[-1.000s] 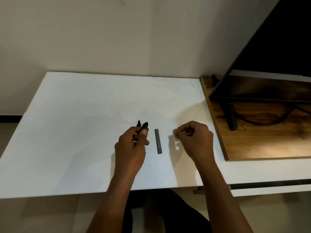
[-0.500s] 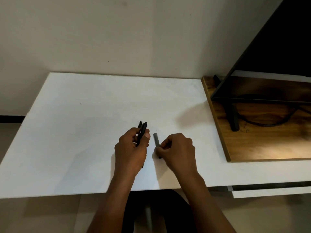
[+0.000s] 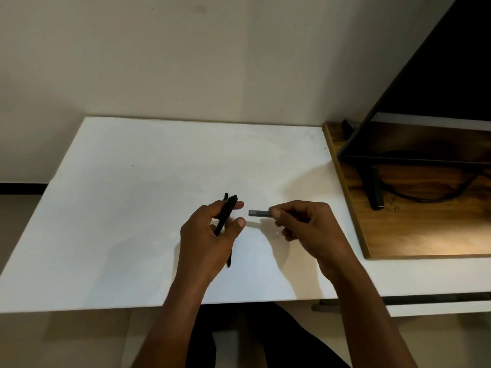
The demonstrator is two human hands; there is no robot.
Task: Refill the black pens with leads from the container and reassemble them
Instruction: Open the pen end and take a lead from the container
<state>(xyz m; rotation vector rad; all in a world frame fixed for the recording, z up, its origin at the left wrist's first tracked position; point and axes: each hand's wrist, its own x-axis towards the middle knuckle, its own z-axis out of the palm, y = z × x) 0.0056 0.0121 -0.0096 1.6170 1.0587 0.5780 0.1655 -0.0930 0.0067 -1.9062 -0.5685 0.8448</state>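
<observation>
With the left hand point(image 3: 210, 235) gripping the pens point(image 3: 227, 209) and the right hand point(image 3: 308, 229) pinching the container point(image 3: 259, 213) by one end at their 3 o'clock over the table point(image 3: 132, 208), a tilt on opening could spill leads.

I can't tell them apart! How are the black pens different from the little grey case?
The pens are black and long; the case is grey and looks shorter. The pens slant away in the left hand; the case lies sideways, pinched by the right hand. Both are thin, straight and held in a hand.
</observation>
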